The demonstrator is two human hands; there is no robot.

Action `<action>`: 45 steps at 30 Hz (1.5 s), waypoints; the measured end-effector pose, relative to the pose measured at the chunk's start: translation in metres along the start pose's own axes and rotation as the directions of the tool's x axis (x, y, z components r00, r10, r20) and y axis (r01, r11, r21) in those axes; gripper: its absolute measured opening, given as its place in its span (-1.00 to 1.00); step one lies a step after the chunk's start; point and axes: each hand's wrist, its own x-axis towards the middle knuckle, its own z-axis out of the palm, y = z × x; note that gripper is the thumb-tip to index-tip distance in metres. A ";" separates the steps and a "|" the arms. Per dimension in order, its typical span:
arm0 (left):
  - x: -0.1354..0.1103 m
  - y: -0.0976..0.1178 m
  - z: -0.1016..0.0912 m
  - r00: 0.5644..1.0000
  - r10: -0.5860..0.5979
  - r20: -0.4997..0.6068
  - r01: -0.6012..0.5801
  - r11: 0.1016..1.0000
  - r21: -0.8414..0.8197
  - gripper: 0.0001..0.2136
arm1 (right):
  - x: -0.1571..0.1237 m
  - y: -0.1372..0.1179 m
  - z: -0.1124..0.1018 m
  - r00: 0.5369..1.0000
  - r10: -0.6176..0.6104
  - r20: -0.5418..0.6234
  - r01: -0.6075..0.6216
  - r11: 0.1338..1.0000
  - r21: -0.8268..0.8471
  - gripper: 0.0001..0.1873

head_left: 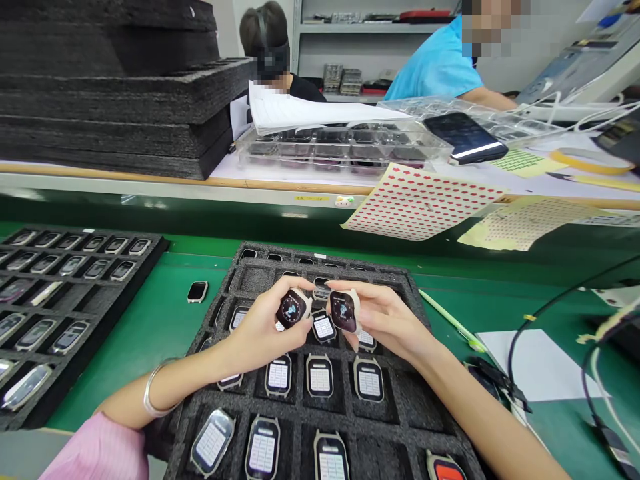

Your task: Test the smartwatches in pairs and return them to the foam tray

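Observation:
My left hand (pixel 273 313) is closed around a smartwatch (pixel 293 309) without a strap, its dark screen lit with a small blue figure. A second smartwatch (pixel 345 312), pale-cased with a similar screen, is gripped by my right hand (pixel 387 310). The two watches are side by side, a small gap apart, above a black foam tray (pixel 367 453). Several strapless watches lie in the tray's pockets, many showing white grid screens, such as one watch (pixel 319 375) below my hands. A watch with a red screen (pixel 447 469) sits at the near right.
Another foam tray of watch cases (pixel 90 287) lies at left, with a lone watch (pixel 197 291) beside it on the green mat. Cables (pixel 515 347), white paper (pixel 540 360) and a green pen (pixel 453 320) are at right. Foam stacks (pixel 110 100) and a phone (pixel 465 137) occupy the shelf; two people sit beyond.

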 end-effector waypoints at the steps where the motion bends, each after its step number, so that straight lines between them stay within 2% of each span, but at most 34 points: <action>1: 0.000 -0.001 0.000 1.000 0.003 0.004 -0.003 1.000 0.002 -0.67 | 0.000 0.000 0.000 1.000 0.004 0.001 -0.004 1.000 -0.004 -0.62; 10: -0.001 0.003 -0.001 1.000 0.006 0.006 -0.006 0.999 0.045 -0.72 | 0.000 0.002 -0.003 1.000 0.019 -0.023 -0.019 0.999 -0.034 -0.54; 17: -0.002 0.003 0.000 1.000 -0.011 0.028 0.008 0.997 0.079 -0.70 | -0.001 0.001 -0.002 0.999 0.026 -0.028 -0.027 0.998 -0.050 -0.57; 21: -0.001 0.004 -0.001 1.000 -0.002 0.013 0.001 0.999 0.053 -0.71 | -0.001 0.000 0.000 0.999 0.011 -0.036 -0.013 0.999 -0.044 -0.57; 35: 0.000 0.004 -0.001 1.000 0.005 -0.001 -0.005 0.988 0.154 -0.73 | -0.002 0.001 -0.001 0.997 0.033 -0.073 -0.040 0.994 -0.104 -0.56; 45: 0.001 0.003 -0.002 0.999 0.034 -0.032 -0.029 0.989 0.146 -0.73 | -0.002 0.001 0.001 0.993 0.040 -0.107 -0.052 0.993 -0.106 -0.52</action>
